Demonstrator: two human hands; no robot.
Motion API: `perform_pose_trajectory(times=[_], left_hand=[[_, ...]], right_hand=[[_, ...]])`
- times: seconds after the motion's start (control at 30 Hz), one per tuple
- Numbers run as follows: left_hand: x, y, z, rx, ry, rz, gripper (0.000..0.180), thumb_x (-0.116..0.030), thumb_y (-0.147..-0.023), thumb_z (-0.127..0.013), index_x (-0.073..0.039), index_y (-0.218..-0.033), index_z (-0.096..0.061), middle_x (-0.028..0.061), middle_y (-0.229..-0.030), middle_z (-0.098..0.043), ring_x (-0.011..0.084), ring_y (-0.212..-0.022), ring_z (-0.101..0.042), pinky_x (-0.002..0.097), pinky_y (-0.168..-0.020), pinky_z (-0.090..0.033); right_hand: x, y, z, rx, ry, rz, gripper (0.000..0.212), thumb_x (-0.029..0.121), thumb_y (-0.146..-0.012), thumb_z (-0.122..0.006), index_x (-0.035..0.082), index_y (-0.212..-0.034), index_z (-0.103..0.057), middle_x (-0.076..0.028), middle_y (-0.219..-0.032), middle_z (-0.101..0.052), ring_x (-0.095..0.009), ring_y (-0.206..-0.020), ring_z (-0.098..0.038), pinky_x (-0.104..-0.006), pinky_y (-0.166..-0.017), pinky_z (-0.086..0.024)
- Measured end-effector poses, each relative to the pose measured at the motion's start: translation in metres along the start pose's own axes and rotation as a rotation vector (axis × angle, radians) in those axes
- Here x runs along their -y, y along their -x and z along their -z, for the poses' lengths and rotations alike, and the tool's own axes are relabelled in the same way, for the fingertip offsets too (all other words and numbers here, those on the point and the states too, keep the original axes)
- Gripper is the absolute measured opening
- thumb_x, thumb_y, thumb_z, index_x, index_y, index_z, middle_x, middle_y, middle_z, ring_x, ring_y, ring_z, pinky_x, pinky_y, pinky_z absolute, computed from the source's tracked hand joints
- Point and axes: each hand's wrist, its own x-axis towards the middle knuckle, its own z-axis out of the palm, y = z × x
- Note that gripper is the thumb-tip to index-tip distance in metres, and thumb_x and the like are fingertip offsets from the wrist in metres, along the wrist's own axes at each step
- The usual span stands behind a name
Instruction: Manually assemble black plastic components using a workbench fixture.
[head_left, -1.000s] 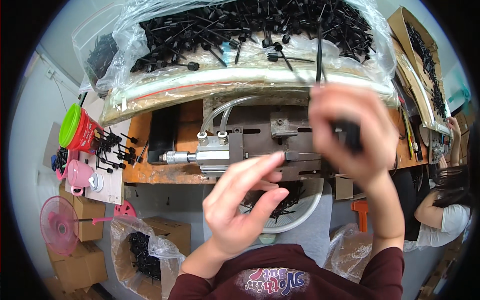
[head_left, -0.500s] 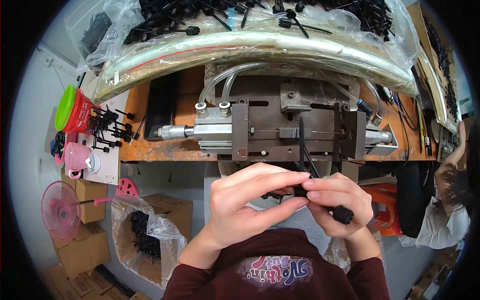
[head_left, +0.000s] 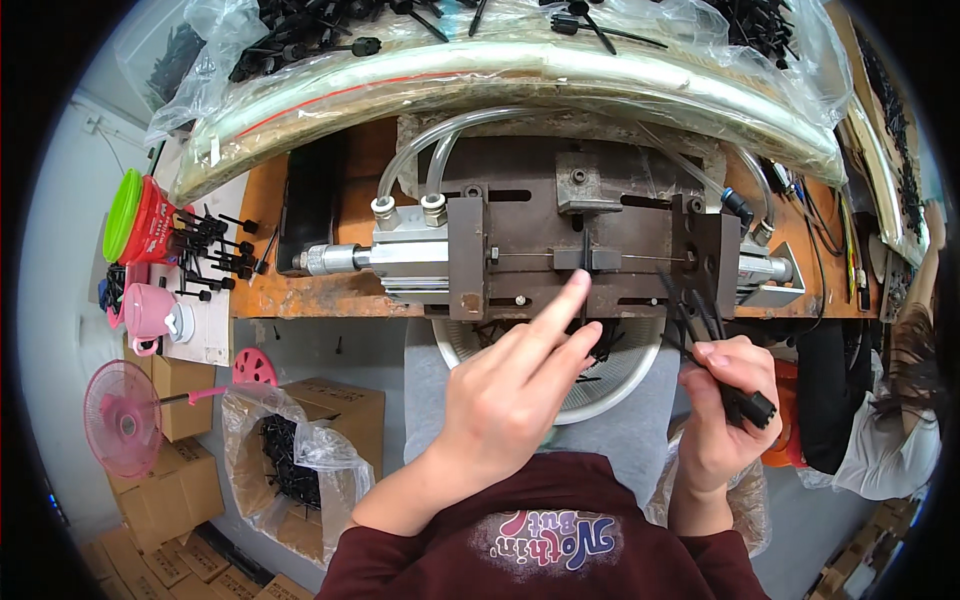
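Note:
My left hand [head_left: 515,395] is stretched toward the metal fixture, index finger extended and thumb apart. Its index fingertip meets a thin black rod-like piece [head_left: 587,245] lying across the small clamp block [head_left: 605,260] at the fixture's middle; the piece's near end is partly hidden by the fingers. To the right, my right hand [head_left: 728,405] is closed round several black plastic stems with ridged knob heads [head_left: 755,408], their thin ends pointing up and away. Beneath the fixture, on my lap, a white basket [head_left: 650,375] holds more black pieces.
Air cylinders [head_left: 415,262] with clear hoses [head_left: 410,160] flank the fixture on the wooden bench [head_left: 262,297]. Beyond it, a plastic-lined tray [head_left: 500,85] carries heaped black pieces. Left are a red tub [head_left: 155,225], a pink fan [head_left: 123,411] and cartons. Another person [head_left: 885,440] sits at right.
My hands, together before, are now apart. The left has moved forward to the clamp block, where a black piece now lies; the right has moved rightward with the stemmed pieces. The basket is uncovered.

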Motion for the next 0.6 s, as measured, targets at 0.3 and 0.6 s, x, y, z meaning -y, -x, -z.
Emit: perform_pose_trajectory(times=[0.3, 0.6], left_hand=[[-0.003, -0.014, -0.004, 0.096, -0.314, -0.093, 0.027, -0.008, -0.067, -0.077, -0.003, -0.093, -0.071, 0.0107, -0.115, -0.067, 0.0139, -0.061, -0.062, 0.0244, -0.055, -0.047], [-0.004, -0.016, -0.001, 0.124, -0.3, -0.058, 0.026, -0.01, -0.068, -0.077, -0.005, -0.093, -0.071, 0.0088, -0.115, -0.068, 0.0144, -0.058, -0.061, 0.0239, -0.054, -0.046]], right_hand=[[0.002, 0.003, 0.002, -0.033, 0.219, 0.159, 0.029, -0.007, -0.076, -0.072, 0.004, -0.101, -0.06, -0.011, -0.095, -0.065, -0.02, -0.077, -0.061, -0.0312, -0.069, -0.044], [0.007, -0.01, 0.008, 0.015, 0.539, 0.397, 0.032, -0.008, -0.074, -0.072, 0.004, -0.102, -0.063, -0.013, -0.102, -0.066, -0.023, -0.078, -0.06, -0.0325, -0.07, -0.047]])
